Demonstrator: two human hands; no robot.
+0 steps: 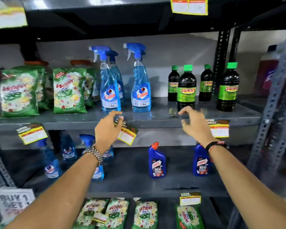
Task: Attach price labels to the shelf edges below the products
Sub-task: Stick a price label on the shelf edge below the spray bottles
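A yellow and white price label hangs tilted at the grey shelf edge, just below two blue Colin spray bottles. My left hand, with a metal watch on the wrist, pinches the dark top strip of that label against the edge. My right hand hovers in front of the same edge below the dark Sunny bottles, with its fingers spread and nothing in them. Just to its right, another label hangs on the edge, and a third hangs below the green Wheel bags.
The shelf below holds more blue spray bottles and two blue toilet-cleaner bottles. Its edge carries a label above further Wheel bags. Labels also hang from the top shelf. A perforated metal upright stands at the right.
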